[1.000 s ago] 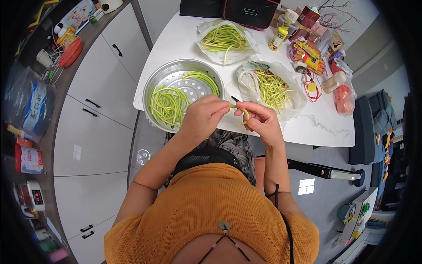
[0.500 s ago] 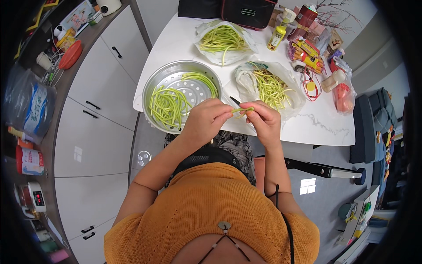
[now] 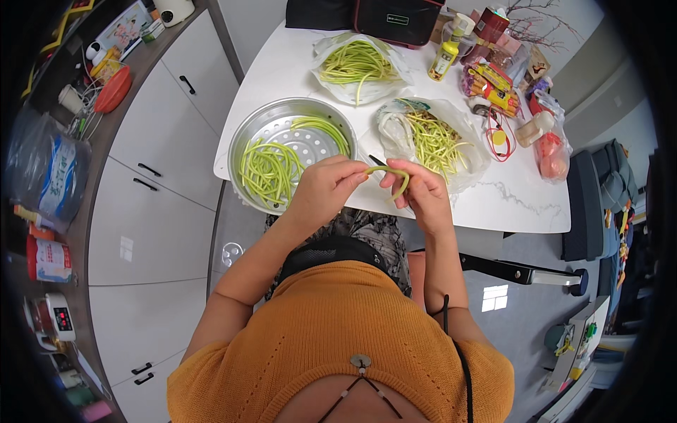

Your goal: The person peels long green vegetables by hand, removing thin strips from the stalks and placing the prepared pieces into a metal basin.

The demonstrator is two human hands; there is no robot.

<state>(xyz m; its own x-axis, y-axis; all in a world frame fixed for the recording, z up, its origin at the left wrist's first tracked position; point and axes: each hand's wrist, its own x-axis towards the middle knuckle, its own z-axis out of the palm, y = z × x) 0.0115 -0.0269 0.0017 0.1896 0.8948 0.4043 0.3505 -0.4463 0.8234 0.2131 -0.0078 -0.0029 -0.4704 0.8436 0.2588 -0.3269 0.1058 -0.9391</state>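
Observation:
My left hand (image 3: 326, 189) pinches one end of a slender green stem (image 3: 403, 185) above the table's near edge. From there it arches across to my right hand (image 3: 427, 197), whose bent fingers and thumb close around it. Just beyond my fingertips lies a thin black-handled object (image 3: 376, 161), mostly hidden. A round perforated metal pan (image 3: 243, 127) stands next to my left hand, with several cut green stems (image 3: 271, 173) inside. Past my right hand, an open plastic bag (image 3: 474, 151) holds thin pale-green strips and scraps (image 3: 434, 144).
Another plastic bag with long green stems (image 3: 358, 62) rests farther back on the white table (image 3: 522, 208). A yellow bottle (image 3: 444, 58), packaged food (image 3: 491, 88) and a red cord (image 3: 501, 137) crowd the right side. A black case (image 3: 398, 20) stands at the back.
The stem was held tightly between both hands; now it bends in a wide arch. My right hand has tilted, its fingers more spread and raised.

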